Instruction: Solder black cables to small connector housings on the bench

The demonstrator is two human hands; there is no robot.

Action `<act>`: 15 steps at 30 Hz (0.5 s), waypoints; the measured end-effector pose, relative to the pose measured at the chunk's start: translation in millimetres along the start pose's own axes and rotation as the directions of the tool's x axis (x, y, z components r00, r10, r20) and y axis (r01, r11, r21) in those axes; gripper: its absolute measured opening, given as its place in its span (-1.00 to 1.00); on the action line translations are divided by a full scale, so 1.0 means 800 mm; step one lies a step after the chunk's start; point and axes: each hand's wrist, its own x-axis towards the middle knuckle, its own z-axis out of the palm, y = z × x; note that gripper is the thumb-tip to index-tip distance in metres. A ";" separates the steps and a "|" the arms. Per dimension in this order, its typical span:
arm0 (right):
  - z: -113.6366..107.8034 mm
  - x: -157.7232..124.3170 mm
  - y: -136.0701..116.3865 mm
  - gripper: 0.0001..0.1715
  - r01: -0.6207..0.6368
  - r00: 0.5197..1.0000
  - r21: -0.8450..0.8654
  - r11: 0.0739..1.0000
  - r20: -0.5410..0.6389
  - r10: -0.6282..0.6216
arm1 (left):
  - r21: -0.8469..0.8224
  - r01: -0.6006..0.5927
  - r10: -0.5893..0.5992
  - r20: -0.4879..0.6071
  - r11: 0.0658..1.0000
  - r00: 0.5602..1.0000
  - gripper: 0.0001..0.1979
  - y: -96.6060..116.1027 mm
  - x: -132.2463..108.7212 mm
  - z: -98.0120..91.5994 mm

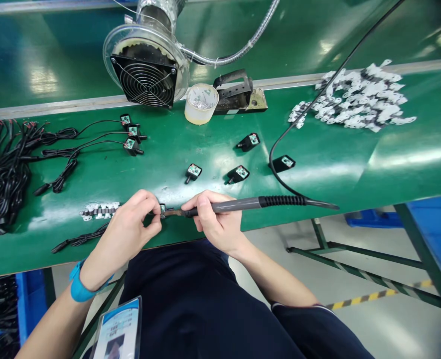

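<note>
My right hand (220,219) grips a soldering iron (238,204) like a pen, its tip pointing left. That tip touches or nearly touches the green circuit board of a small black module (163,210) at the bench's front. My left hand (134,219) is pinched just left of this module, on what looks like the end of a black cable (87,238); the fingers hide most of the join. Beside the left hand lies a strip of white-and-grey parts (99,211). More black modules with open boards, including one (194,172) and another (238,174), lie beyond my hands.
A fume fan (145,80) hangs over the green bench (325,169), beside a tape roll (201,103) and a metal stand (238,94). Bundled black cables (3,174) crowd the left; white parts (366,97) pile at back right. The iron's cord (276,149) crosses the right side.
</note>
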 end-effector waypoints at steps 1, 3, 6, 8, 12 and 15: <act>-0.001 0.000 0.000 -0.54 0.014 1.000 -0.012 1.000 0.010 -0.014 | 0.006 -0.003 0.003 -0.007 1.000 1.000 -0.87 0.001 0.000 0.000; -0.003 0.002 -0.001 -0.56 0.074 0.997 -0.042 0.996 0.036 -0.072 | 0.014 -0.009 0.009 -0.019 1.000 1.000 -0.87 0.002 0.001 0.000; -0.006 0.005 -0.002 -0.58 0.197 0.978 -0.084 0.977 0.080 -0.191 | 0.019 -0.014 0.014 -0.028 1.000 1.000 -0.86 0.002 0.001 0.000; -0.006 0.006 -0.002 -0.57 0.240 0.968 -0.093 0.966 0.095 -0.232 | 0.022 -0.014 0.014 -0.030 1.000 0.999 -0.86 0.001 0.000 0.000; -0.004 0.004 0.001 -0.56 0.166 0.985 -0.042 0.985 0.050 -0.164 | 0.012 -0.006 0.006 -0.031 1.000 1.000 -0.88 0.000 -0.001 0.001; 0.000 0.000 0.004 -0.53 0.039 0.999 0.034 0.999 -0.027 -0.038 | 0.008 0.004 -0.003 -0.032 1.000 0.999 -0.89 0.000 -0.002 0.001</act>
